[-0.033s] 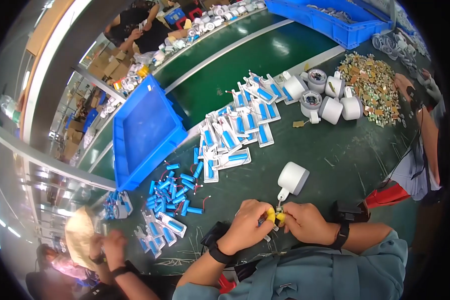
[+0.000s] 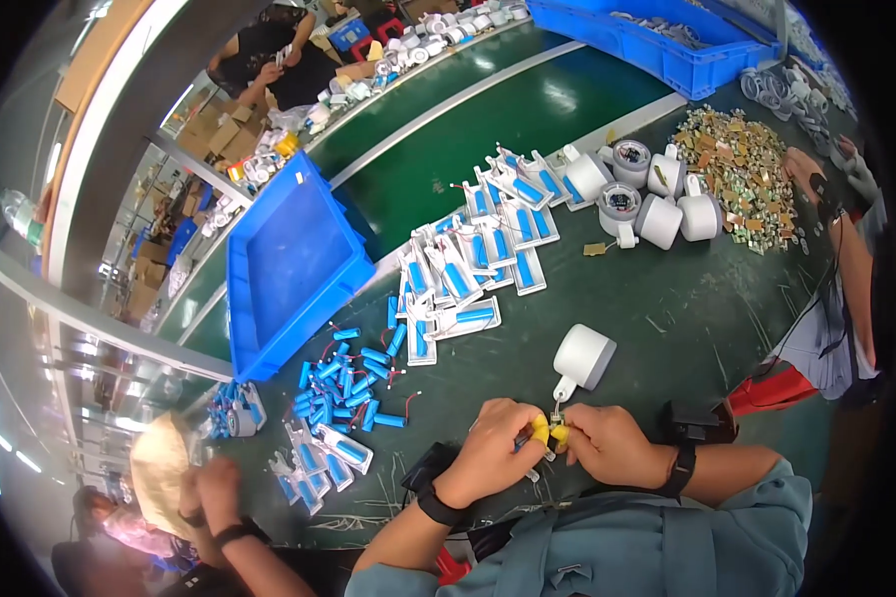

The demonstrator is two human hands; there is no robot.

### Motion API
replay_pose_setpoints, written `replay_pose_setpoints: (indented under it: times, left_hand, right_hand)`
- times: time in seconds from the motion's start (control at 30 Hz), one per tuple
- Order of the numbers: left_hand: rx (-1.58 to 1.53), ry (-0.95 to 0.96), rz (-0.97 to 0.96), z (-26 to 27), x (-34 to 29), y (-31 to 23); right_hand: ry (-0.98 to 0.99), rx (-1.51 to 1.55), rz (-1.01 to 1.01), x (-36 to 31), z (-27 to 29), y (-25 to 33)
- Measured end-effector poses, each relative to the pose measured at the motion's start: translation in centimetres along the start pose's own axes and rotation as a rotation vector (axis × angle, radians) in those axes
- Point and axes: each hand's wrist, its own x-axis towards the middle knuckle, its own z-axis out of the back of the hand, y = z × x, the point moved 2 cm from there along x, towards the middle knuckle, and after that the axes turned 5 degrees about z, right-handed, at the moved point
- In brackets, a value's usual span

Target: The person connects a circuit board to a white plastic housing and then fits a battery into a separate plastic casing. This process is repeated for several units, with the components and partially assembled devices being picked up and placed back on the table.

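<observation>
While pinching the small wired part (image 2: 557, 420) in the grip of left hand (image 2: 496, 450) and right hand (image 2: 617, 445), just short of the white housing (image 2: 581, 356) on the tabletop (image 2: 692, 298), apparently working a connection, next align finely without straining the lead (image 2: 559, 405).
</observation>
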Motion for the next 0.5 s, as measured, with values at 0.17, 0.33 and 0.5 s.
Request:
replay_pose_setpoints:
  times: [0.17, 0.33, 0.5]
  left_hand:
    - [0.009, -0.001, -0.017, 0.21, 0.13, 0.33]
    - [-0.052, 0.042, -0.048, -0.05, -0.09, 0.48]
    - [-0.142, 0.104, -0.008, -0.34, 0.19, 0.32]
  right_hand:
    - [-0.035, 0.024, 0.026, 0.43, -0.15, 0.08]
    - [-0.002, 0.0, 0.046, -0.07, -0.08, 0.34]
    - [-0.014, -0.107, 0.085, -0.55, -0.2, 0.21]
